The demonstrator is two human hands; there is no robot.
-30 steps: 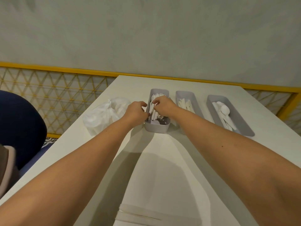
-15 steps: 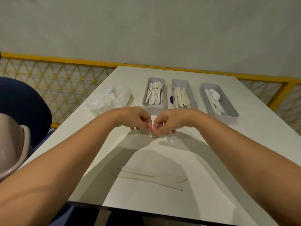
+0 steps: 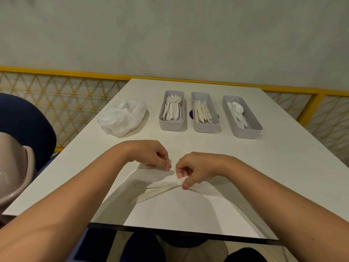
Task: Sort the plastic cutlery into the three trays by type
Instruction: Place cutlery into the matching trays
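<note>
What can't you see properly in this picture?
All in the head view:
- Pieces near the right hand: blurred, so fork, knife or spoon is unclear.
- Left hand fingertips: too small to tell if they pinch anything.
- White bag: crumpled plastic hides its contents.
- Purple thing: mostly hidden behind the middle tray.

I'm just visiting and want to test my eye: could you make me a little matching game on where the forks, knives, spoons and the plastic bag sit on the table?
Things:
1. forks
2. knives
3. spoons
4. plastic bag

Places:
A. middle tray
B. on the bare table, left of all trays
C. right tray
D. left tray

Pairs: 1-D, 2-A, 3-C, 4-B
</note>
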